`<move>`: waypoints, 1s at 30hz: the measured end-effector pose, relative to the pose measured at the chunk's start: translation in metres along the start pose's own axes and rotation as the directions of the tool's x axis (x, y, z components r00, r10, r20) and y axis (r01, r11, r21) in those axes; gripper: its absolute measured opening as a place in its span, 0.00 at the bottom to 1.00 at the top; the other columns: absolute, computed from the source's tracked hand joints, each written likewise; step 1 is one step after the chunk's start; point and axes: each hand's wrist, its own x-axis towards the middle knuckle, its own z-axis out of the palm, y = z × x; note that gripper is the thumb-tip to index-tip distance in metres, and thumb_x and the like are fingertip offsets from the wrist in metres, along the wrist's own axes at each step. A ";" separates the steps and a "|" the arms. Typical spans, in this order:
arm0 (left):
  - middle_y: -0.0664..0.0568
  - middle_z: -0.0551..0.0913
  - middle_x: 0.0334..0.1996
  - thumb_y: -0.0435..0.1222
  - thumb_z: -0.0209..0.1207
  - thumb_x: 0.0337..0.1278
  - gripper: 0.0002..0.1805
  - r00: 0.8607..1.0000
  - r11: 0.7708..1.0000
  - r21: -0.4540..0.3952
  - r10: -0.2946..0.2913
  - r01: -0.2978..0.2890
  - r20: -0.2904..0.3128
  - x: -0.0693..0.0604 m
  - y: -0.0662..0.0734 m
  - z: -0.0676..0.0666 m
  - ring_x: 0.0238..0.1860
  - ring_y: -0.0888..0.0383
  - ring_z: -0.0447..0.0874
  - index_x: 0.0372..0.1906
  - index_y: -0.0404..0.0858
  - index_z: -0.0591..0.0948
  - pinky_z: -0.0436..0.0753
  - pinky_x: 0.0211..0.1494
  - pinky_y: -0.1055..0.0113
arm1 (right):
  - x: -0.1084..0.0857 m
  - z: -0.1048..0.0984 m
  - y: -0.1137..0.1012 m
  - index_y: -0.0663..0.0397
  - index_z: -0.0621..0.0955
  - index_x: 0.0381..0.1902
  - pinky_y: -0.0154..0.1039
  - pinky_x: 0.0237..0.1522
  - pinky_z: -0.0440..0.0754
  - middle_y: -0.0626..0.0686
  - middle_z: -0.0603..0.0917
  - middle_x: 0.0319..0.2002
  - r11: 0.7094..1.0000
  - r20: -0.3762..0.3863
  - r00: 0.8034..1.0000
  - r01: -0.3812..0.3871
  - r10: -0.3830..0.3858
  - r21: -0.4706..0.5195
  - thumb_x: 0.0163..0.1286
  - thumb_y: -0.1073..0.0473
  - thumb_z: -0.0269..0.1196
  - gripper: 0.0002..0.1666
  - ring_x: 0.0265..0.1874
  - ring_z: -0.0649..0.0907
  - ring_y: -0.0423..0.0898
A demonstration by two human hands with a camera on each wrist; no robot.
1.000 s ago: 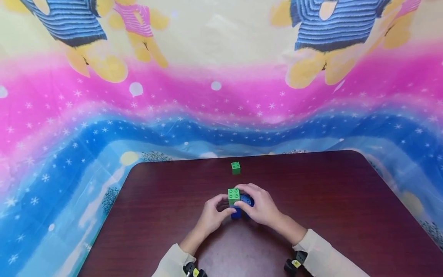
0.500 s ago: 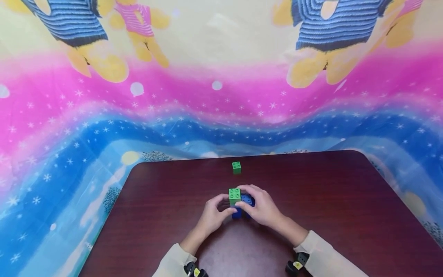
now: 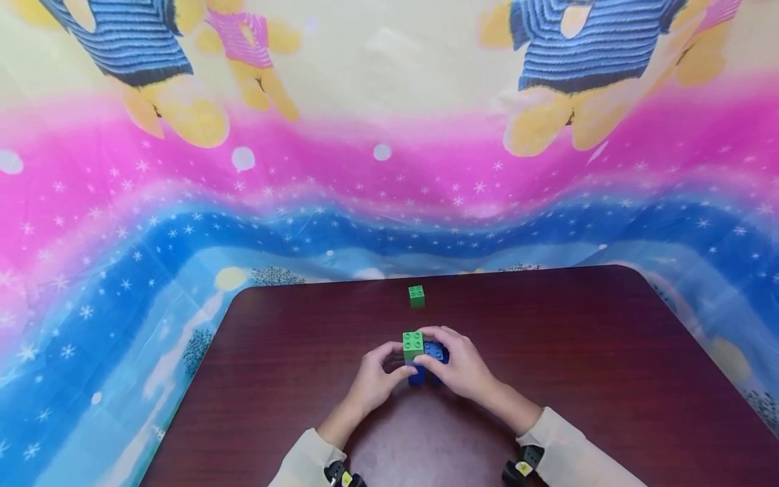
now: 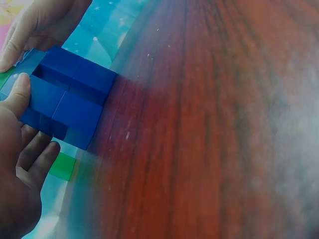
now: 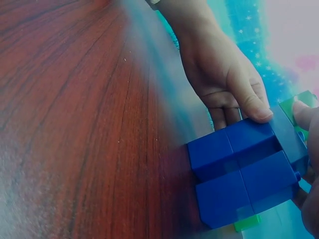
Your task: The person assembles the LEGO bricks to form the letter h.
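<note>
Two columns of blue building blocks [image 4: 75, 102] stand side by side on the table, a narrow gap between them. A lighter blue block [image 5: 289, 134] lies across their tops in the right wrist view, and a green block [image 3: 412, 343] sits above the left column. My left hand [image 3: 372, 380] pinches the left blue column, thumb on its near face and fingers behind. My right hand [image 3: 464, 365] grips the green block, its thumb on the near side and its fingers at the far side, partly hidden. Studs show on the right part of the blue top [image 3: 434, 350].
Another green block [image 3: 416, 296] stands alone near the far edge of the dark red-brown table [image 3: 292, 338]. Behind the table hangs a printed cloth [image 3: 377, 189] in pink, blue and cream. Black bands [image 3: 523, 463] are on both wrists.
</note>
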 end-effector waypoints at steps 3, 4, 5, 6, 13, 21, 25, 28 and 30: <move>0.49 0.87 0.47 0.39 0.69 0.61 0.18 1.000 1.000 0.002 -0.004 0.004 0.001 -0.001 0.000 0.000 0.49 0.54 0.88 0.54 0.40 0.83 0.86 0.52 0.63 | -0.001 0.001 0.000 0.47 0.82 0.59 0.41 0.45 0.86 0.46 0.84 0.47 1.000 0.000 1.000 -0.009 0.009 0.006 0.64 0.54 0.74 0.26 0.41 0.83 0.40; 0.49 0.87 0.47 0.40 0.69 0.61 0.18 1.000 1.000 0.005 -0.007 0.007 0.001 -0.001 -0.001 0.000 0.49 0.55 0.87 0.54 0.40 0.83 0.86 0.52 0.64 | -0.001 0.001 0.000 0.47 0.82 0.59 0.41 0.45 0.86 0.46 0.84 0.47 1.000 -0.003 1.000 -0.011 0.011 0.006 0.64 0.54 0.74 0.26 0.41 0.83 0.40; 0.50 0.87 0.47 0.40 0.69 0.62 0.18 1.000 1.000 0.006 -0.009 0.009 0.003 -0.001 -0.001 0.000 0.49 0.56 0.87 0.54 0.40 0.83 0.86 0.52 0.64 | -0.001 0.001 0.000 0.47 0.82 0.59 0.41 0.45 0.86 0.46 0.84 0.47 1.000 -0.006 1.000 -0.012 0.012 0.005 0.64 0.54 0.74 0.26 0.41 0.83 0.40; 0.50 0.87 0.47 0.40 0.69 0.62 0.18 1.000 1.000 0.006 -0.013 0.013 0.004 -0.001 -0.001 0.000 0.48 0.56 0.87 0.55 0.40 0.83 0.86 0.52 0.64 | -0.001 0.002 0.001 0.47 0.82 0.59 0.41 0.45 0.86 0.46 0.85 0.47 1.000 -0.010 1.000 -0.011 0.011 0.005 0.63 0.54 0.74 0.26 0.41 0.83 0.40; 0.50 0.87 0.47 0.40 0.70 0.61 0.18 1.000 1.000 0.006 -0.010 0.010 0.005 0.000 0.000 -0.001 0.48 0.56 0.87 0.54 0.40 0.83 0.86 0.51 0.65 | 0.000 0.000 0.002 0.47 0.81 0.60 0.40 0.45 0.86 0.47 0.85 0.48 1.000 0.005 1.000 0.001 -0.001 0.010 0.65 0.51 0.73 0.26 0.42 0.84 0.41; 0.49 0.87 0.46 0.38 0.70 0.61 0.17 1.000 1.000 -0.017 -0.018 0.018 0.011 0.001 0.000 -0.001 0.47 0.55 0.88 0.53 0.40 0.83 0.86 0.51 0.64 | 0.004 -0.009 0.003 0.46 0.81 0.61 0.37 0.45 0.86 0.46 0.84 0.50 0.999 0.088 0.996 -0.012 0.008 0.049 0.66 0.45 0.71 0.28 0.43 0.84 0.40; 0.50 0.87 0.47 0.40 0.70 0.61 0.18 1.000 1.000 -0.015 -0.026 0.026 0.016 0.001 0.002 -0.001 0.48 0.56 0.88 0.54 0.40 0.83 0.86 0.52 0.65 | 0.005 -0.010 0.003 0.47 0.81 0.61 0.37 0.46 0.85 0.47 0.84 0.51 0.999 0.109 0.994 -0.020 0.015 0.048 0.66 0.45 0.71 0.29 0.44 0.84 0.41; 0.51 0.87 0.47 0.40 0.70 0.60 0.19 0.999 0.999 -0.010 -0.032 0.032 0.016 0.001 0.002 -0.001 0.48 0.57 0.87 0.54 0.40 0.83 0.86 0.52 0.65 | 0.005 -0.011 0.004 0.47 0.80 0.62 0.38 0.47 0.85 0.47 0.84 0.52 0.999 0.115 0.993 -0.017 0.013 0.039 0.66 0.45 0.71 0.29 0.45 0.83 0.42; 0.51 0.87 0.47 0.40 0.70 0.60 0.19 0.999 0.999 -0.007 -0.033 0.033 0.013 0.000 0.002 -0.001 0.48 0.57 0.87 0.54 0.40 0.83 0.85 0.52 0.65 | 0.004 -0.012 0.004 0.47 0.80 0.63 0.38 0.47 0.85 0.48 0.84 0.53 0.999 0.118 0.993 -0.007 0.003 0.034 0.67 0.45 0.71 0.30 0.46 0.83 0.42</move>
